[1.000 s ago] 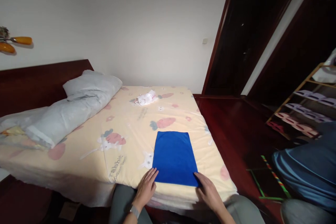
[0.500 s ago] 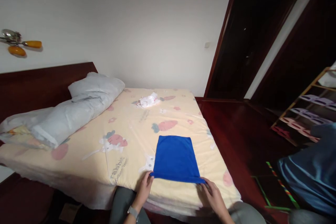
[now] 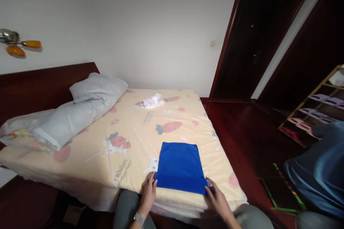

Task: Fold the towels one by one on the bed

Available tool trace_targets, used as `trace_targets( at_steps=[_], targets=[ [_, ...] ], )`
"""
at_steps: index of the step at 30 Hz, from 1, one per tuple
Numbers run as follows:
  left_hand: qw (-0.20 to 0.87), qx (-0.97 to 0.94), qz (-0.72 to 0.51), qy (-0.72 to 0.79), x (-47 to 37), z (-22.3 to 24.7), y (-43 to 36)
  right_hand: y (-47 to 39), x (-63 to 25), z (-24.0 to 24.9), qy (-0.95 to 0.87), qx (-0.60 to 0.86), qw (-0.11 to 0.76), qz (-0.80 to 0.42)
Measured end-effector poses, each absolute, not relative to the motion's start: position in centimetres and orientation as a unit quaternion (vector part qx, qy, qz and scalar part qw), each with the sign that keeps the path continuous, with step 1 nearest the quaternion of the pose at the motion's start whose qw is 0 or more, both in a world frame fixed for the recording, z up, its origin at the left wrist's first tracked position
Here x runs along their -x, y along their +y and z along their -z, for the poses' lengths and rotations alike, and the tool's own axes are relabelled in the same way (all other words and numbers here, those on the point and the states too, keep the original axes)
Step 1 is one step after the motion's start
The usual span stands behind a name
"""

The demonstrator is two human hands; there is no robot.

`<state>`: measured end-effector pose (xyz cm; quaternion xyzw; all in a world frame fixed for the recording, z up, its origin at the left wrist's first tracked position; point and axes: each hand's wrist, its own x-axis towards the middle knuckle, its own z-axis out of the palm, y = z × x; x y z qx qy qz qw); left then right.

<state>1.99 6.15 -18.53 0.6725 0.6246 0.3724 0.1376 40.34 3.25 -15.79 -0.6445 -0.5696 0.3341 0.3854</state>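
Note:
A blue cloth (image 3: 180, 164) lies flat on the near part of a bed (image 3: 139, 125) with a yellow patterned sheet. Its near edge is folded over in a band. At the cloth's near left corner, my left hand (image 3: 148, 193) pinches the edge between thumb and fingers; a watch is on that wrist. My right hand (image 3: 216, 196) grips the near right corner, with its thumb on top of the cloth.
A grey-white quilt (image 3: 77, 111) is heaped by the headboard (image 3: 48, 82) on the left. Further back lies a crumpled white bag (image 3: 152, 101). At the right are a shoe rack (image 3: 309, 102) and a person in blue (image 3: 319, 171).
The near edge of the cloth has gone from a narrow roll to a wider, flatter fold. Its far edge has shifted slightly nearer to me. Both hands remain at the near corners.

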Motion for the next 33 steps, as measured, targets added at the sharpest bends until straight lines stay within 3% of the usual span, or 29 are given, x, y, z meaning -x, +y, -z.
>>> trace_targets(
  at_steps=[6, 13, 20, 28, 33],
  targets=[
    [0.072, -0.709, -0.309, 0.630, -2.1, 17.3, 5.7, 2.8, -40.5, 16.2, -0.597, 0.657, 0.340, -0.310],
    [0.056, -0.743, -0.262, 0.614, -2.1, 14.5, 4.6, 2.7, -41.0, 15.4, -0.661, 0.670, 0.324, -0.097],
    [0.143, -0.826, -0.203, 0.506, -2.1, 14.1, 4.6, 2.3, -40.6, 15.0, -0.748, 0.589, 0.238, -0.192],
    [0.241, -0.703, -0.343, 0.575, -1.8, 15.3, 6.4, 3.9, -41.1, 17.1, -0.637, 0.626, 0.376, -0.246],
    [0.279, -0.625, -0.407, 0.605, -1.9, 16.4, 6.4, 3.5, -41.3, 17.4, -0.595, 0.641, 0.387, -0.291]
  ],
)
